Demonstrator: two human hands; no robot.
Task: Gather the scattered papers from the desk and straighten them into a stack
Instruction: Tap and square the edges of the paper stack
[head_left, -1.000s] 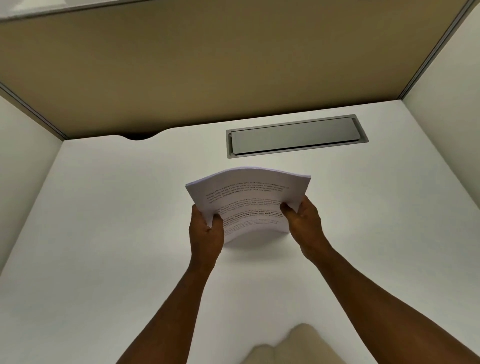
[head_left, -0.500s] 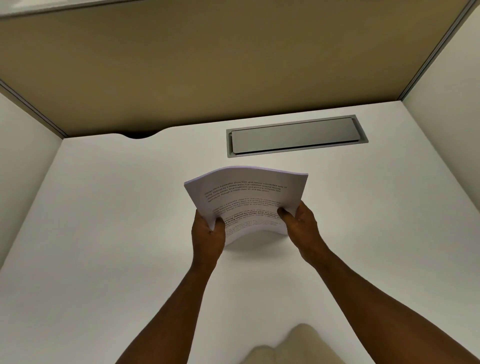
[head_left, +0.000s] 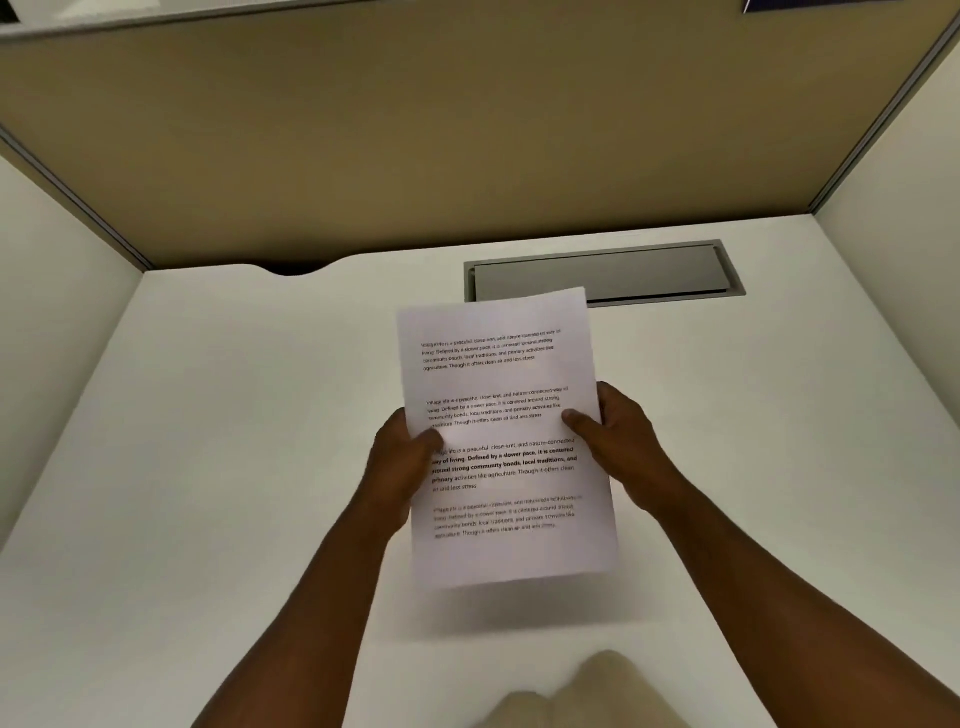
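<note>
A stack of white printed papers (head_left: 506, 395) is held above the middle of the white desk (head_left: 208, 467), its printed face turned towards me and a soft shadow under its lower edge. My left hand (head_left: 400, 467) grips the stack's left edge, thumb on the front of the top sheet. My right hand (head_left: 618, 436) grips the right edge the same way. The sheets lie flush on each other with edges lined up. No other loose papers show on the desk.
A grey metal cable hatch (head_left: 649, 273) is set into the desk behind the papers. A tan partition (head_left: 467, 130) closes the back and white side panels close left and right. A dark cable notch (head_left: 293, 267) sits at the back left. Beige trousers (head_left: 587, 696) show at the bottom.
The stack stood bowed with its bottom edge near the desk and top curling away. Both hands have now lifted and tilted it up, so it is flat and faces me.
</note>
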